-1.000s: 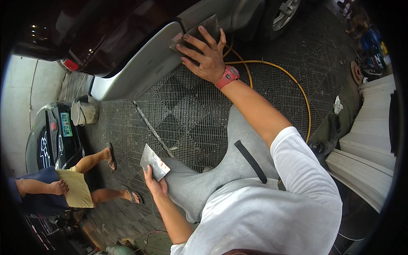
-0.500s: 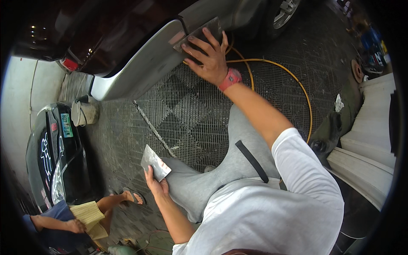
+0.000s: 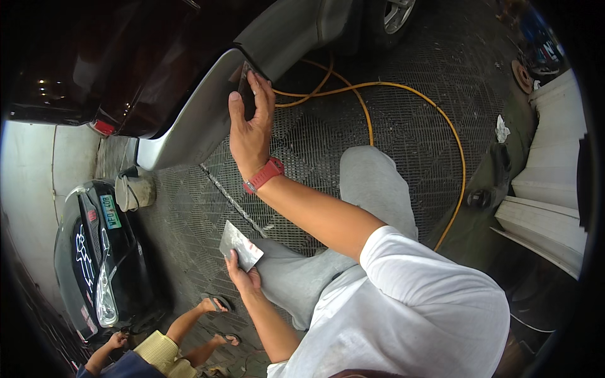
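Observation:
My right hand (image 3: 252, 129), with a red wristwatch (image 3: 265, 175) on its wrist, reaches up to the grey, unpainted-looking bumper (image 3: 196, 123) of a dark red car. Between thumb and fingers it holds a thin flat spreader sheet (image 3: 242, 82) against the bumper's corner; the fingers partly cover it. Low in front of my lap, my left hand (image 3: 243, 275) grips a square metal plate (image 3: 237, 244) by its lower edge. Small reddish smears show on the plate, which is well apart from the bumper.
A yellow hose (image 3: 435, 113) loops over the dark grid-patterned floor (image 3: 309, 142). A pale bucket (image 3: 135, 192) stands by a black car (image 3: 104, 264) at left. Another person's sandalled foot (image 3: 217, 303) shows at lower left. Pale ridged panels (image 3: 542, 183) lie at right.
My right hand has moved left along the bumper with the spreader and turned, its fingers now closer together. The left hand still holds the plate. The other person has moved.

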`<state>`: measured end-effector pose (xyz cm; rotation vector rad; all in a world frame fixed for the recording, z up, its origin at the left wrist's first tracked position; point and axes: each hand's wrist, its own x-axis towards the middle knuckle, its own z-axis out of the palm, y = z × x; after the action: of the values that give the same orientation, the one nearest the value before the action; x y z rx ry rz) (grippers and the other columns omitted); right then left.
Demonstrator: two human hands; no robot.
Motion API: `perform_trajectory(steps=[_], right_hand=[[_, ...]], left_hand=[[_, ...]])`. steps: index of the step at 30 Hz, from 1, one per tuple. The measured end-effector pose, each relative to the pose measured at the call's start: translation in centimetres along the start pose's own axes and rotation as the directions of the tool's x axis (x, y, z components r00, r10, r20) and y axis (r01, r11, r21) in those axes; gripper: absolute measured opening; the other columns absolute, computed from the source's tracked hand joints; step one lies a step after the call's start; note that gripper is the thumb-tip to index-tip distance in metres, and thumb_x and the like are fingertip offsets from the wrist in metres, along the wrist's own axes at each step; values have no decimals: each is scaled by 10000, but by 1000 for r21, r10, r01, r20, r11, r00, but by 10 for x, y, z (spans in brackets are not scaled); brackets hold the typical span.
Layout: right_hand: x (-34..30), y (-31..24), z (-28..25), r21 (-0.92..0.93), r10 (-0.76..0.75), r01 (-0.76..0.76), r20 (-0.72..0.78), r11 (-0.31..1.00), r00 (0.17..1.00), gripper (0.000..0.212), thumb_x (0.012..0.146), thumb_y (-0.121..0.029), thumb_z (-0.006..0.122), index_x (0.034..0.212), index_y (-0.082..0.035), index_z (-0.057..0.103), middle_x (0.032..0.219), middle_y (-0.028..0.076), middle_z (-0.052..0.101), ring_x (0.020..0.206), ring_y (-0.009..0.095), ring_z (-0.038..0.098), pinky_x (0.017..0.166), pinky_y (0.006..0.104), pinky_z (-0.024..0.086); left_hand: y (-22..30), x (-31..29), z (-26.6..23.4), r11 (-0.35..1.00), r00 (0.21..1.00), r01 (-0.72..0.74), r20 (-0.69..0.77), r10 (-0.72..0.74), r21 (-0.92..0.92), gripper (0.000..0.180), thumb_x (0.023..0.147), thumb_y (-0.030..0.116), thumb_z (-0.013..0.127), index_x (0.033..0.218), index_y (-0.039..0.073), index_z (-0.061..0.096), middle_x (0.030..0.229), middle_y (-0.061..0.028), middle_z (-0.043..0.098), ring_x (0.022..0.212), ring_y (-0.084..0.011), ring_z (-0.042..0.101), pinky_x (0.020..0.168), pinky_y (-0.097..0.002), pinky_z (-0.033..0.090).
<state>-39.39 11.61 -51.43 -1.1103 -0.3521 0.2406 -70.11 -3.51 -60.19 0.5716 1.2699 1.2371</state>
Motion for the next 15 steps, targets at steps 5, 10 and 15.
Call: perform_trajectory(steps=[5,10,15], right_hand=[[2,10,23,-68,-92,86,-94,994,991,551,1094,-311,628,1568,-68,487,1607,166,397,1533,353,384,1270,492,358],[-10,12,11,-37,-108,107,-24,994,994,531,1078,-286,644,1531,-35,524,1588,184,435,1545,405,362,1282,531,323],[-3,5,2,39,-48,51,-72,998,996,530,1070,-266,650,1530,-29,535,1584,189,453,1550,420,358,1287,538,305]], left_hand=[[2,-6,3,1000,1000,-3,2,3,4,360,1049,132,681,1368,-1,580,1257,-123,702,1112,-242,728,944,-387,636],[2,-5,2,1000,1000,-15,3,15,17,377,1049,139,682,1382,0,572,1264,-122,695,1110,-239,727,946,-387,634],[-1,3,-1,1000,1000,-10,29,9,26,442,1043,141,686,1434,-1,538,1295,-133,678,1116,-255,724,945,-395,637]])
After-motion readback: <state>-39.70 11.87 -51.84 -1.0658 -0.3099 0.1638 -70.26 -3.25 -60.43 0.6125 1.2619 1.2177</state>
